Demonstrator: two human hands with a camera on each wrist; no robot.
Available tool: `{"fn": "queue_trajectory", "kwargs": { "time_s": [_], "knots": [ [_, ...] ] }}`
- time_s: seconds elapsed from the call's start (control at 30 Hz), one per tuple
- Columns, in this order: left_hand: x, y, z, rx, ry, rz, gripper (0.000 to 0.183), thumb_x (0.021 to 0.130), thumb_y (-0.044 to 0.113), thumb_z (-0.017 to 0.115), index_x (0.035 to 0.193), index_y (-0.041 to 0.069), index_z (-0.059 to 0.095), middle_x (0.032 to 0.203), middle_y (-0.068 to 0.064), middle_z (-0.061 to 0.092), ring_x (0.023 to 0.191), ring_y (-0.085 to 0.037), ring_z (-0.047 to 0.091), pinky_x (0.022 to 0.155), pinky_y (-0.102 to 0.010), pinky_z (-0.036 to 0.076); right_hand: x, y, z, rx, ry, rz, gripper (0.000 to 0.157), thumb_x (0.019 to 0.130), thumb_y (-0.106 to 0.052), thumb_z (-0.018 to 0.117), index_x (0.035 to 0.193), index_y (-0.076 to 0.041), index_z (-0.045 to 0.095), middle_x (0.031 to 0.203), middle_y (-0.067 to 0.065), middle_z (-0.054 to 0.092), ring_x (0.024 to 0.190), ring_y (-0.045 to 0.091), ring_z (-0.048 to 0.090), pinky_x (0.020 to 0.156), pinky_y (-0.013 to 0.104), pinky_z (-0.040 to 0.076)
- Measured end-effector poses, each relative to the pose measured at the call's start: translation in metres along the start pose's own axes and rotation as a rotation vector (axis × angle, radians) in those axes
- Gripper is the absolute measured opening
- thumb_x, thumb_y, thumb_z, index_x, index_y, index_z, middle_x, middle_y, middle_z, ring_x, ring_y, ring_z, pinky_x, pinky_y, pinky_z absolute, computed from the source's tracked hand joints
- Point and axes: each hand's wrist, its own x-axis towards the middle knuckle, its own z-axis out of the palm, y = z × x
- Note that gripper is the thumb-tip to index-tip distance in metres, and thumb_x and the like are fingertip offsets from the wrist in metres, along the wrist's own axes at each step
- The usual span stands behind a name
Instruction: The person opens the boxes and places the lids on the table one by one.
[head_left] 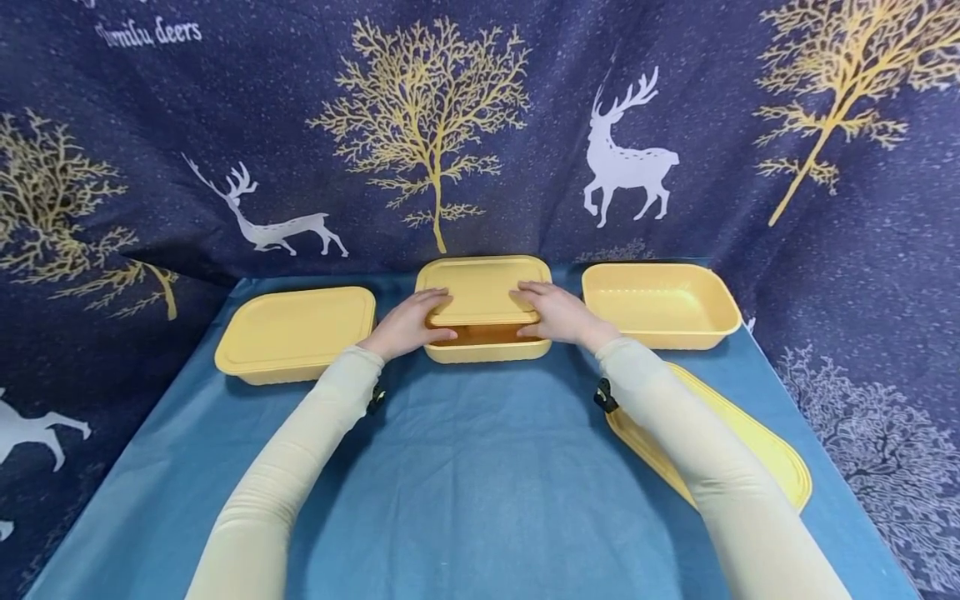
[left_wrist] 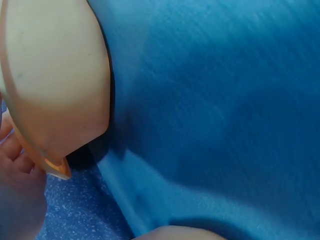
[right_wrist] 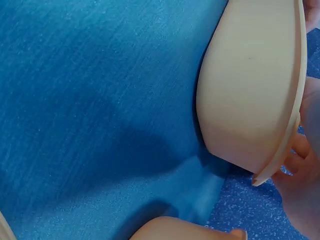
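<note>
A yellow plastic box [head_left: 487,355] stands at the back middle of the table in the head view. Its yellow lid [head_left: 486,290] lies over it with the front edge raised, so a dark gap shows. My left hand [head_left: 408,323] grips the lid's left side, fingers on top and thumb by the gap. On the opposite side, my right hand [head_left: 558,315] holds the lid the same way. Both wrist views show the box's outer wall [left_wrist: 60,70] close up, with curled fingers [right_wrist: 299,147] partly cut off at the frame's edge.
To the left stands a lidded yellow box [head_left: 300,333]. An uncovered yellow box [head_left: 660,304] is at the back right, and a loose yellow lid [head_left: 757,442] lies partly under the right forearm. A blue cloth [head_left: 480,483] covers the table; a patterned curtain [head_left: 525,200] hangs behind.
</note>
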Motion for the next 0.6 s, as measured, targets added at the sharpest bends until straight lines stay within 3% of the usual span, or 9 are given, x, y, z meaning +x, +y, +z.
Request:
{"fn": "queue_trajectory", "kwargs": {
  "time_s": [0.3,0.6],
  "knots": [
    [0.005,0.0,0.0,-0.043,0.044,-0.017,0.071,0.089,0.039,0.078,0.148,0.011,0.052,0.157,-0.007,0.042,0.146,-0.028,0.034,0.117,-0.048,0.029,-0.001,0.004,-0.004,-0.028,0.038,-0.004,0.067,0.086,-0.027,0.083,0.143,-0.003,0.056,0.149,0.02,0.049,0.137,0.038,0.046,0.112,0.049,0.037],
    [0.001,-0.004,-0.009,-0.115,0.046,-0.043,0.067,0.089,0.04,0.078,0.146,0.013,0.055,0.152,-0.007,0.048,0.142,-0.028,0.041,0.114,-0.049,0.034,0.002,-0.001,-0.008,0.082,0.041,0.015,0.061,0.086,-0.025,0.083,0.138,-0.002,0.061,0.146,0.02,0.052,0.135,0.037,0.047,0.113,0.047,0.036]
  ]
}}
